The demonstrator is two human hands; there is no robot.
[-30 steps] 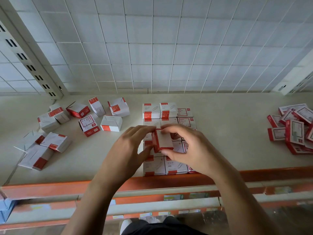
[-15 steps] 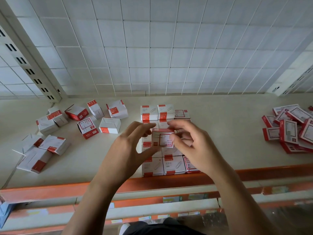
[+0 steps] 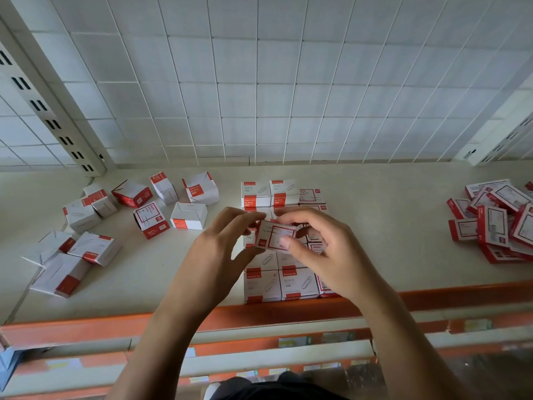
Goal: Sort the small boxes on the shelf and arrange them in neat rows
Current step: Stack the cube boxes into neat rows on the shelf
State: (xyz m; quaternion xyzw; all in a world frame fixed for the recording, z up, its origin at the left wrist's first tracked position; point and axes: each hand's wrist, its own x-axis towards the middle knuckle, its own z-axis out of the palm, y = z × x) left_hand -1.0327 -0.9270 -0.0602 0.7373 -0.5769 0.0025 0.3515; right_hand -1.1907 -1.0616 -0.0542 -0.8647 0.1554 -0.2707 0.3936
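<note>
A small white and red box (image 3: pixel 274 235) is held between both hands above the middle of the shelf (image 3: pixel 389 226). My left hand (image 3: pixel 213 255) pinches its left end with thumb and fingers. My right hand (image 3: pixel 326 249) grips its right side, fingers curled over the top. Beneath them, neat rows of boxes (image 3: pixel 277 281) run from the shelf's front edge to the back, partly hidden by my hands. Loose boxes (image 3: pixel 150 217) lie scattered on the left.
A heap of flatter red and white boxes (image 3: pixel 496 223) lies at the right. An orange beam (image 3: pixel 86 327) runs along the shelf's front edge. A white wire grid (image 3: pixel 259 96) backs the shelf, with slotted uprights (image 3: pixel 49 111) at the sides.
Both hands have turned the held box, from its red edge facing me to its printed white face. The hands stayed over the rows, lifting slightly.
</note>
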